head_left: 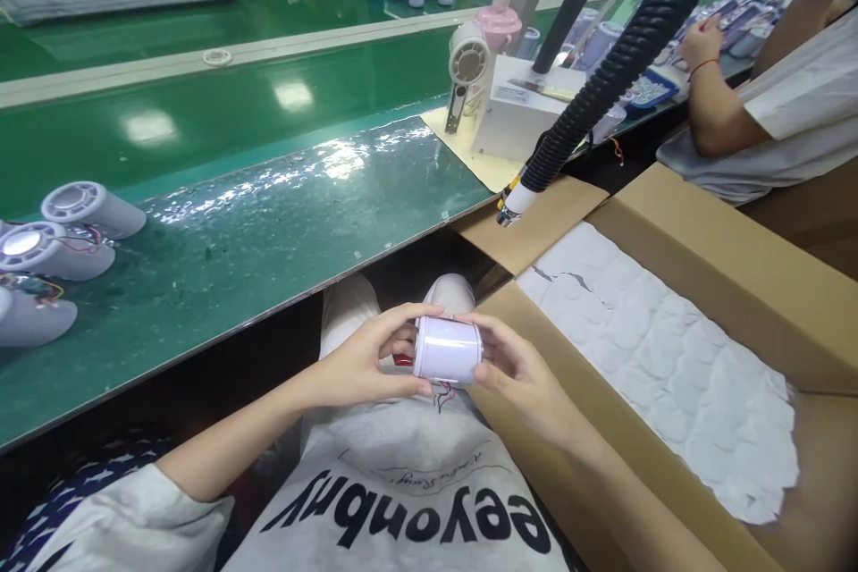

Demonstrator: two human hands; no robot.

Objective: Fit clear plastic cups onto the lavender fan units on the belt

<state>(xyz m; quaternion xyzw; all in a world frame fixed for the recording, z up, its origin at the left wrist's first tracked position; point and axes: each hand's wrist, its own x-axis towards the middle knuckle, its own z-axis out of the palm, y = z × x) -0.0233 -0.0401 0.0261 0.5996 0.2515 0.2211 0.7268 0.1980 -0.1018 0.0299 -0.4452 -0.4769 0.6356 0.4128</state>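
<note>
Above my lap, a pale lilac cylindrical housing lies on its side between my two hands. Thin dark and red wires hang from below it. My left hand grips its left end, fingers at the top and thumb beneath. Around the right end, my right hand has its fingers curled, the thumb on the lower front. A small red bit shows by the left fingers; what it belongs to is hidden. At the bench's left edge stand similar lilac housings, some with wires coming out.
The green bench runs ahead of me. On my right, an open carton holds white padded material. A black ribbed hose hangs over the carton's corner. A handheld fan stands beside a white box-shaped device. A co-worker's arm is at right.
</note>
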